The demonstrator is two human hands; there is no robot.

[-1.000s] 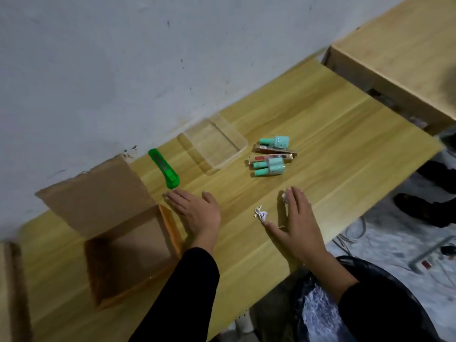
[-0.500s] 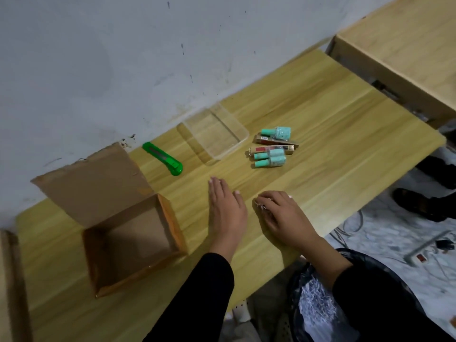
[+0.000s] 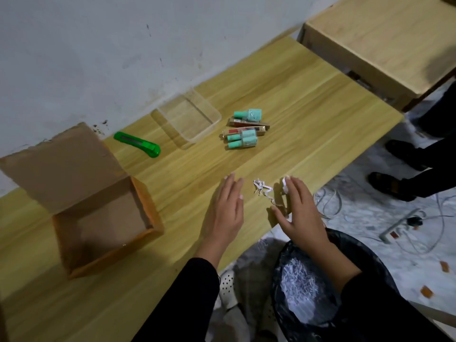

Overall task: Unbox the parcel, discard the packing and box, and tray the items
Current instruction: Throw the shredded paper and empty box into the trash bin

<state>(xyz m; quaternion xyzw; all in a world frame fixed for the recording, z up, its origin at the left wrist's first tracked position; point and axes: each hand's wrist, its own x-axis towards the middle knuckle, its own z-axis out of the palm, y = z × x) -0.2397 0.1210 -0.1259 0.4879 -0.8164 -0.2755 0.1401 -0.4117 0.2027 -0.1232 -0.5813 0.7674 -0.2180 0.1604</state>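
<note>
Your cardboard box (image 3: 98,213) sits open and emptied at the table's left, and most of the paper shreds already lie in the black bin bag (image 3: 303,290) below the edge. A last wispy tuft of shreds (image 3: 262,190) lies between your left hand (image 3: 225,211) and right hand (image 3: 299,211), both flat, open, holding nothing. The small teal bottles (image 3: 243,139) and slim cartons still lie beside the clear plastic tray (image 3: 212,112), untrayed.

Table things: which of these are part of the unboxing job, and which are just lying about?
Part of the job:
cardboard box, open
clear tray, nothing in it
teal bottles and slim packets beside the tray
paper shreds between the hands
black-lined bin
green cutter

Just lying about:
second table
floor cables
someone's dark shoes
</note>
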